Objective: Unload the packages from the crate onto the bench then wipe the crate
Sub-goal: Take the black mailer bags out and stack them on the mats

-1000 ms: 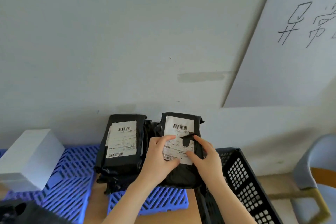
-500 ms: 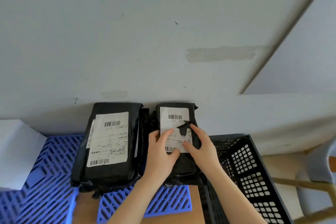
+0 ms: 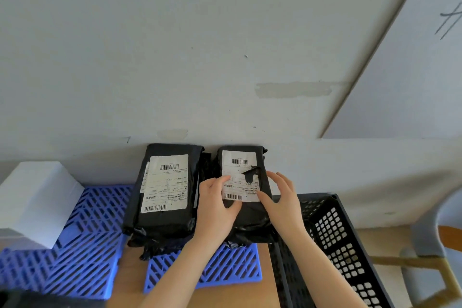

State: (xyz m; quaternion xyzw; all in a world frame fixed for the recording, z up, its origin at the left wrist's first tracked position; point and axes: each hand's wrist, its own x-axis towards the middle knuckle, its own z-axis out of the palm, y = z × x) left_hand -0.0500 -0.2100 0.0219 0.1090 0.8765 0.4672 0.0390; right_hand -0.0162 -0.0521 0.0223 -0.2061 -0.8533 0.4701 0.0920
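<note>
Here the left hand [image 3: 217,206] and right hand [image 3: 281,199] rest, fingers unclenched, on a package [image 3: 251,221]; the crate [image 3: 333,232] sits at its four o'clock.

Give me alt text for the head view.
The left hand and right hand lie open on a black package with a torn label on the bench, beside a second package. A crate stands right of it, a white box far left.
</note>
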